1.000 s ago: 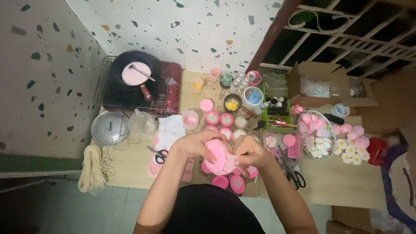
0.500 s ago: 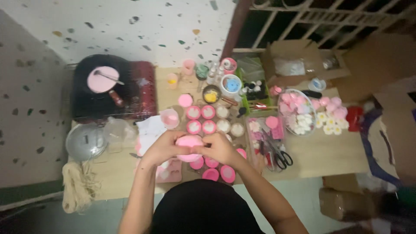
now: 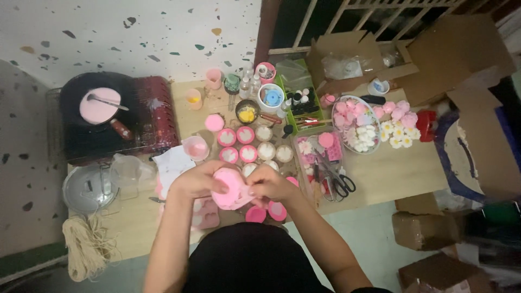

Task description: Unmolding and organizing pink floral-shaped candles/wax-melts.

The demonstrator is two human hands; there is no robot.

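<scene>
Both hands meet just above the near edge of the wooden tabletop [image 3: 401,179], gripping a soft pink mould [image 3: 230,189] between them. The left hand [image 3: 198,180] wraps its fingers over the mould's left side and top, and the right hand [image 3: 269,184] pinches its right edge with curled fingers (what sits inside the mould cannot be made out).

Directly under the hands lie round pink cups [image 3: 266,212], and a flat pink tray mould [image 3: 205,212] rests on the tabletop just left of them. A bundle of pale twine [image 3: 87,247] hangs off the near left corner, with a steel lid [image 3: 89,189] lying just beyond it.

Farther in, rows of small round cups [image 3: 255,145], some pink-rimmed and some cream, stand in the middle of the tabletop. To their right, black-handled scissors [image 3: 336,182] lie across a tray of pink pieces, and beyond that sits an oval bowl [image 3: 356,123] filled with pink and white flower shapes, with more flowers [image 3: 399,122] loose beside it.

At the far left a black pan [image 3: 100,106] holds pink liquid with a spoon resting in it, on a dark rack. Against the speckled wall stand small cups and bottles [image 3: 252,81], and open cardboard boxes [image 3: 347,57] sit at the far right.
</scene>
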